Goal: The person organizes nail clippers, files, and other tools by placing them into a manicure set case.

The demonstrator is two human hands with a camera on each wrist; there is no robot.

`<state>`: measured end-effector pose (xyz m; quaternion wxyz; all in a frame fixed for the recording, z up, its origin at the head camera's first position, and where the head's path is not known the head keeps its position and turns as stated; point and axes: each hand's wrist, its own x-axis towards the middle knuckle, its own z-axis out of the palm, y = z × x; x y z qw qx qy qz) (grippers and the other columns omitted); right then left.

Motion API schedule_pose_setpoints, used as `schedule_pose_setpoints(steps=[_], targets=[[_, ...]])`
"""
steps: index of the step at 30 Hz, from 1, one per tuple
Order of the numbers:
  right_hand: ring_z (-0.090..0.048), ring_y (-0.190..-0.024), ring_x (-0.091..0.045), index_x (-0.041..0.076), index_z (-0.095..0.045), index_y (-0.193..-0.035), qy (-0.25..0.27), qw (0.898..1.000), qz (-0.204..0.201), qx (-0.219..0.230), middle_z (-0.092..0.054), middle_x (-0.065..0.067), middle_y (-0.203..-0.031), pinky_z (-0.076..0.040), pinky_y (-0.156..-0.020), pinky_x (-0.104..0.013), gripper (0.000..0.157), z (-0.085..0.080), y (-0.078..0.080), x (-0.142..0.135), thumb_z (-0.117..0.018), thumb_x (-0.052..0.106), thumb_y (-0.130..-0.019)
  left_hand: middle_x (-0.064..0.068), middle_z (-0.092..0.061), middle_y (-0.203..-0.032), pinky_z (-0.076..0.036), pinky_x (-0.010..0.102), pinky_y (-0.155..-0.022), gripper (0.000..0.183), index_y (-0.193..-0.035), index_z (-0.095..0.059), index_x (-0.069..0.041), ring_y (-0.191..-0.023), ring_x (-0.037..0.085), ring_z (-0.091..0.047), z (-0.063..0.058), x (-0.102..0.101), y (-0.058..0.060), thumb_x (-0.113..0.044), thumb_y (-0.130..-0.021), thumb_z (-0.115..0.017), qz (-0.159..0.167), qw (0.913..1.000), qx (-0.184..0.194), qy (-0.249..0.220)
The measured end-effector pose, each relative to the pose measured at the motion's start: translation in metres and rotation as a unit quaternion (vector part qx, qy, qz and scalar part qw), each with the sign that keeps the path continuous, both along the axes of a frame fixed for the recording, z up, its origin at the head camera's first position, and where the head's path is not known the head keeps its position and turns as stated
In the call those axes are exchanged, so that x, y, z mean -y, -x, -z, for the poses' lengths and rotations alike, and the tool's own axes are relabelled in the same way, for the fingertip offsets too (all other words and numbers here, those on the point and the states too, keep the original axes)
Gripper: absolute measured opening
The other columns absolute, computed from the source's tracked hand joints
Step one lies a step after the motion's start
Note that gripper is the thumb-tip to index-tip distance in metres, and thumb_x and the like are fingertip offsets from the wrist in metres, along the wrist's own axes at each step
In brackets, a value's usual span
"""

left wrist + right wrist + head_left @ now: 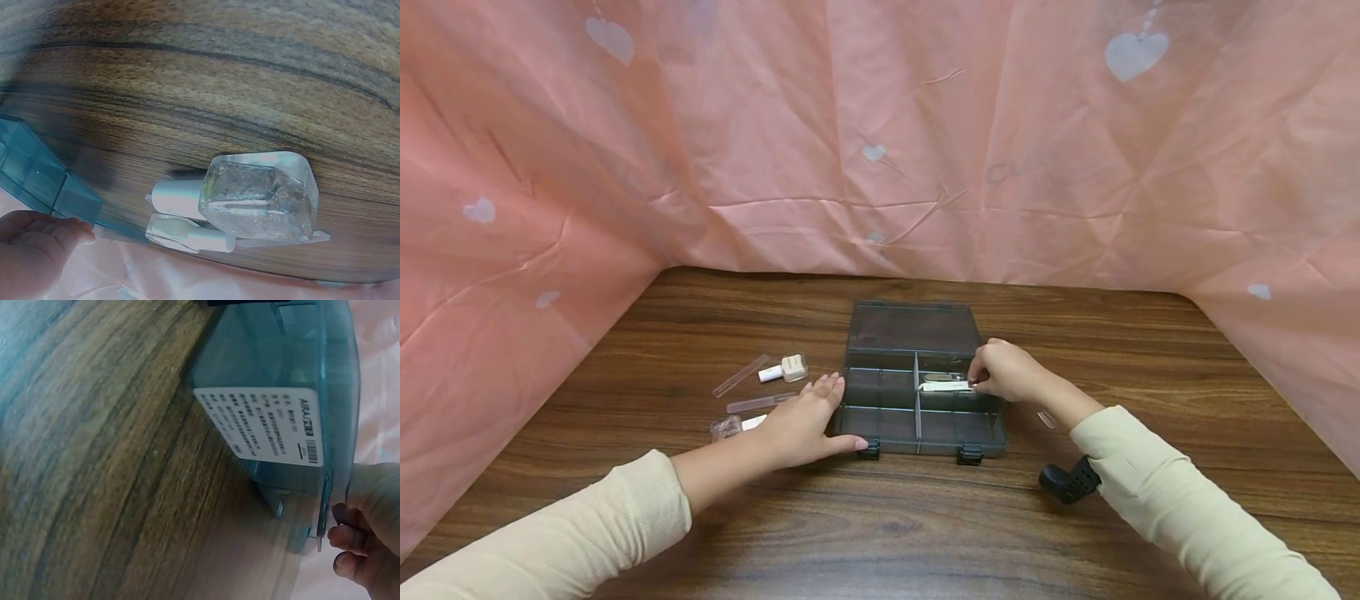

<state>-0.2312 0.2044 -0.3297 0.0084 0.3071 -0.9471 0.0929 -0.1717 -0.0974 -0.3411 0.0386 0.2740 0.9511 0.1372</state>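
Note:
A dark translucent divided box [883,425] lies open on the wooden table, its lid laid back. My left hand [805,421] rests against the box's left side, fingers extended and thumb at the front edge by a latch. Over the right compartments, my right hand [1003,371] pinches the end of a slim white strip [942,387]. Right behind that strip is a metal nail clipper [942,377]. The right wrist view shows curled fingertips [347,537] at the box's wall, which carries a printed label [269,428]; the strip is hidden there.
Left of the box lie a cream nail polish bottle [793,367] with a white cap, a clear glittery bottle [259,197] and slim clear strips [741,375]. A small clear piece [1047,419] sits at the right. Pink curtain [880,125] encloses the table's back and sides.

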Motion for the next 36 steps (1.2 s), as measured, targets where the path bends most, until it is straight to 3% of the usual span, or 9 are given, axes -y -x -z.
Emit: schedule_pose_setpoints(steps=[7,9,12,16,21,27,31,36], targets=[[-0.054,-0.071,-0.012,0.009,-0.073,-0.073,0.02,1.0,0.015,0.005,-0.065,0.001,-0.072,-0.048,-0.067,-0.031,0.005,0.002,0.0,-0.002,-0.075,0.012,-0.075,0.03,-0.035,-0.142,-0.029,0.049,-0.111,0.088,-0.135,-0.037,0.012,-0.135,0.038,-0.032,0.001,-0.001,0.001,-0.052,-0.082,-0.063,0.001,1.0,-0.002,0.001],[-0.056,-0.072,-0.014,0.008,-0.073,-0.075,0.039,0.999,0.016,-0.008,-0.065,0.0,-0.074,-0.05,-0.072,-0.035,0.005,0.002,-0.002,-0.003,-0.074,0.012,-0.077,0.031,-0.035,-0.142,-0.029,0.049,-0.11,0.088,-0.135,-0.037,0.013,-0.135,0.039,-0.033,0.002,-0.001,0.001,-0.052,-0.082,-0.063,0.003,1.0,-0.004,0.0],[-0.055,-0.076,-0.017,0.005,-0.074,-0.081,0.072,0.996,0.019,-0.048,-0.065,-0.002,-0.079,-0.049,-0.069,-0.035,0.007,0.002,-0.008,-0.005,-0.072,0.012,-0.079,0.031,-0.035,-0.141,-0.029,0.05,-0.11,0.088,-0.135,-0.037,0.013,-0.135,0.039,-0.033,0.002,-0.001,0.001,-0.052,-0.082,-0.063,0.004,1.0,-0.004,-0.001],[-0.054,-0.078,-0.019,0.002,-0.073,-0.085,0.133,0.985,0.018,-0.106,-0.066,-0.004,-0.081,-0.046,-0.062,-0.03,0.009,0.001,-0.018,-0.008,-0.07,0.009,-0.08,0.031,-0.035,-0.142,-0.029,0.049,-0.11,0.088,-0.135,-0.036,0.013,-0.135,0.039,-0.033,0.001,-0.001,0.001,-0.051,-0.082,-0.063,0.003,1.0,-0.002,-0.002],[-0.053,-0.076,-0.016,0.001,-0.072,-0.083,0.213,0.962,0.013,-0.17,-0.066,-0.004,-0.079,-0.045,-0.06,-0.026,0.008,0.004,-0.03,-0.013,-0.073,0.003,-0.076,0.03,-0.034,-0.142,-0.029,0.049,-0.11,0.088,-0.136,-0.036,0.013,-0.135,0.038,-0.032,0.001,0.0,0.002,-0.052,-0.082,-0.062,0.002,1.0,-0.002,0.002],[-0.052,-0.073,-0.015,-0.002,-0.072,-0.084,0.267,0.936,0.058,-0.22,-0.067,-0.008,-0.079,-0.043,-0.058,-0.023,0.015,0.011,-0.042,-0.022,-0.076,-0.001,-0.069,0.031,-0.034,-0.142,-0.03,0.049,-0.11,0.088,-0.135,-0.036,0.013,-0.135,0.039,-0.033,0.003,0.0,0.003,-0.051,-0.082,-0.063,-0.002,1.0,0.0,-0.001],[-0.054,-0.076,-0.017,-0.003,-0.071,-0.087,0.273,0.931,0.107,-0.219,-0.067,-0.01,-0.082,-0.046,-0.059,-0.023,0.016,0.018,-0.048,-0.032,-0.075,-0.001,-0.071,0.031,-0.034,-0.142,-0.03,0.049,-0.11,0.088,-0.135,-0.036,0.013,-0.135,0.039,-0.032,0.003,-0.001,0.003,-0.052,-0.082,-0.063,-0.003,1.0,-0.002,0.0],[-0.053,-0.077,-0.018,-0.004,-0.071,-0.091,0.261,0.933,0.136,-0.208,-0.067,-0.012,-0.085,-0.046,-0.058,-0.024,0.021,0.026,-0.06,-0.045,-0.075,0.0,-0.071,0.031,-0.034,-0.142,-0.03,0.049,-0.11,0.088,-0.135,-0.036,0.013,-0.135,0.039,-0.033,0.003,-0.002,0.003,-0.052,-0.082,-0.063,0.002,1.0,-0.004,-0.001]])
